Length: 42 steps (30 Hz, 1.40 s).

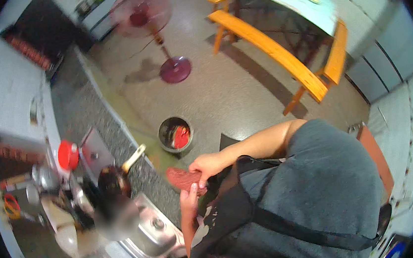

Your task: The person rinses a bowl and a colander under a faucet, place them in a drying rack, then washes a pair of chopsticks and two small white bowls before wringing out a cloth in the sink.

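A reddish-brown, oblong, rough-surfaced thing (183, 178) is held between both hands beside the counter edge; its exact kind cannot be told. My right hand (207, 167), reaching in from above, grips its upper right side. Below, my left hand (190, 197) holds its lower end, with the thumb near the right fingers. Both hands are close together in front of the dark apron (223, 209). On the floor just beyond them stands a round metal bin (163, 142) with something red inside.
Left of my hands run the speckled stone counter (159, 185) and a steel sink (151, 229). A dark pan (113, 181), a red container (68, 154) and utensils crowd the counter. Farther off stand a pedestal fan (175, 69), a wooden bench (269, 48) and a table (314, 14).
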Each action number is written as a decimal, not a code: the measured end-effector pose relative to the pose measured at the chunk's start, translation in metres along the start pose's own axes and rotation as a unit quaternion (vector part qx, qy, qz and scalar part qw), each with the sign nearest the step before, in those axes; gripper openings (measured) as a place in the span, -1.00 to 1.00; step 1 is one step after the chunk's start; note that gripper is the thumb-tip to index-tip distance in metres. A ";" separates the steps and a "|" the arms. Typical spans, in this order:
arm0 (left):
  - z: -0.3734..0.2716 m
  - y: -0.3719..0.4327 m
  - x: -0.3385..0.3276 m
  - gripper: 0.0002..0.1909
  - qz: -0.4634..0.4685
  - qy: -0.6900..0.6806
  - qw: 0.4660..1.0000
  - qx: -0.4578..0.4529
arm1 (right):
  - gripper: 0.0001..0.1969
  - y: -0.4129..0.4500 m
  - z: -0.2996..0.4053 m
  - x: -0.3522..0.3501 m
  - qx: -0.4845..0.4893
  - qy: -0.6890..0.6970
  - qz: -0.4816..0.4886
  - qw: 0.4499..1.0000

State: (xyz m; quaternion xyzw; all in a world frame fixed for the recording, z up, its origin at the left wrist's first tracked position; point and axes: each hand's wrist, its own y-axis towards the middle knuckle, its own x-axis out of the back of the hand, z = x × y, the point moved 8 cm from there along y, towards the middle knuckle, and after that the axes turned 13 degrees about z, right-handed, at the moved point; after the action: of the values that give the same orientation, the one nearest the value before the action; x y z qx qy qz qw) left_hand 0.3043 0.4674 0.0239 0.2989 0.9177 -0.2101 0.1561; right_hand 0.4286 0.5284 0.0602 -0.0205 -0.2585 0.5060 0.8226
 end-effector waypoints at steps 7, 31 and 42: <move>0.010 0.159 -0.207 -0.75 0.186 0.231 0.955 0.023 | -0.68 -0.325 -0.081 0.050 -0.006 0.329 -0.281 0.902; -0.015 0.730 -0.594 -0.72 0.448 0.384 0.806 0.040 | -0.63 -0.862 -0.426 0.307 0.141 0.524 -0.740 0.397; -0.069 1.024 -0.807 -0.40 0.586 0.471 0.609 -0.254 | -0.63 -0.888 -0.470 0.603 0.199 0.508 -0.665 0.511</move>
State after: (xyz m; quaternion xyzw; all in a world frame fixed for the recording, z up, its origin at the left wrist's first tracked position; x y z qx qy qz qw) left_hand 1.5460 0.8617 0.1171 0.7791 0.5104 0.3369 -0.1379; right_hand 1.5820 0.7110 0.1598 0.0683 0.3727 -0.2475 0.8917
